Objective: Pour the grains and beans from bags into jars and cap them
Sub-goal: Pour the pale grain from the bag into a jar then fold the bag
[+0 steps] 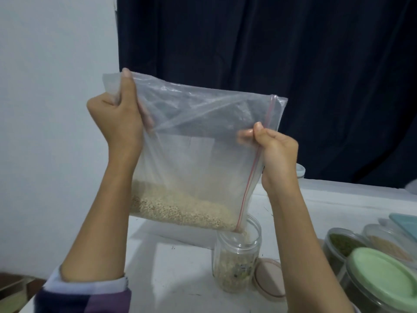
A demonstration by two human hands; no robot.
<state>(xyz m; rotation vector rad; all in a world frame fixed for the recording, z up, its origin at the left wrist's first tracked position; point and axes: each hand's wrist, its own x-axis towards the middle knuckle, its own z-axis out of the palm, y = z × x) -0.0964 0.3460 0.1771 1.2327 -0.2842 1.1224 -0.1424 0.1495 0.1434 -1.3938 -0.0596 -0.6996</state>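
A clear zip bag (194,154) with a red seal strip is held tilted above the table, pale grain (180,208) pooled in its lower part. My left hand (117,114) grips the bag's upper left corner. My right hand (273,150) pinches the open edge beside the red strip. The bag's lower right corner hangs in the mouth of an open clear jar (237,256), and grain is falling in. The jar stands partly filled with grain. A beige lid (268,279) lies flat on the table right of the jar, partly behind my right forearm.
Right of the jar stand several containers: one with a green lid (383,276), one holding green beans (343,242), one holding pale grain (388,247). A small jar (300,171) stands at the back. The white table (176,263) ends at its left edge near my left sleeve.
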